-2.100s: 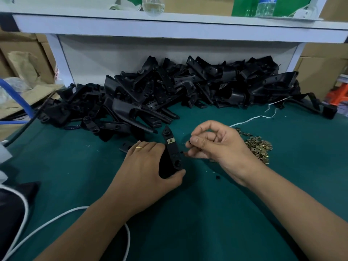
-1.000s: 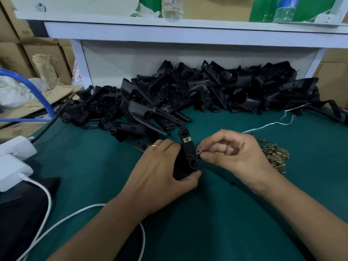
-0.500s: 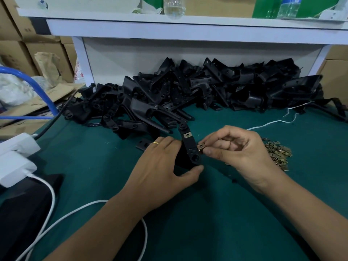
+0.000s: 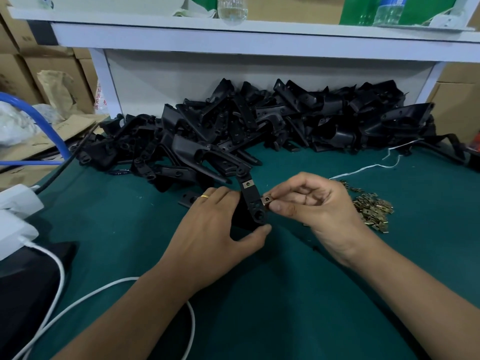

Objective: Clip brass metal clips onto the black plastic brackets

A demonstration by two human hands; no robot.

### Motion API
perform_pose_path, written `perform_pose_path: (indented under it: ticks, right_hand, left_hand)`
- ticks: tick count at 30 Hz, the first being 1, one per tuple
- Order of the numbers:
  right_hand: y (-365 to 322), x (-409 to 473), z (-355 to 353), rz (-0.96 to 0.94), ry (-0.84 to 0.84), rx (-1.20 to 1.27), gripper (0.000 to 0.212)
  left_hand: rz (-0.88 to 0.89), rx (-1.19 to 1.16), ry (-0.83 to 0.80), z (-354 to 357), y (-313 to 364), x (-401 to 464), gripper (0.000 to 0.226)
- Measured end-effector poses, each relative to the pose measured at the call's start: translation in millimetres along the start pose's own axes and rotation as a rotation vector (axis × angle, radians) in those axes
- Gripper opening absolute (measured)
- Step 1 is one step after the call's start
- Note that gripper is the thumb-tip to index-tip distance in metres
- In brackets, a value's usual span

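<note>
No legible text anywhere.

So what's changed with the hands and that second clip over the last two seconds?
The right hand moved left to the bracket and now holds a brass clip against its right edge, not yet seated. The left hand still grips the bracket; the upper clip stays on, and the loose clip pile is untouched.

My left hand (image 4: 220, 229) gripped a black bracket (image 4: 250, 201) already wearing 1 brass clip (image 4: 247, 183), while my right hand (image 4: 311, 206) pinched a second clip (image 4: 266, 200) against its edge.
</note>
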State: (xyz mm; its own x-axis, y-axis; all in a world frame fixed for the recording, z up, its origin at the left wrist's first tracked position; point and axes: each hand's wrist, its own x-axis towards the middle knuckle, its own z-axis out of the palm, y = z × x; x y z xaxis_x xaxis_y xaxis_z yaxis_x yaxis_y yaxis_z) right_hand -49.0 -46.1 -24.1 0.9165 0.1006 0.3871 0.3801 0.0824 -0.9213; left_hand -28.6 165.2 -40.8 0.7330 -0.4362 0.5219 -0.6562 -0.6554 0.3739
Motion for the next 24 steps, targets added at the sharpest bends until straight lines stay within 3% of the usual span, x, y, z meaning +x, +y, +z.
perform_pose_path:
  ticks: [17, 24]
  right_hand:
    - [2.1, -1.0, -0.7, -0.051, -0.072, -0.096, 0.016]
    - [-2.6, 0.7, -4.5, 0.05, -0.054, -0.067, 0.013]
  left_hand:
    - [0.005, 0.016, -0.017, 0.1, -3.5, 0.2, 0.04]
    - [0.007, 0.007, -0.026, 0.2, -3.1, -0.6, 0.042]
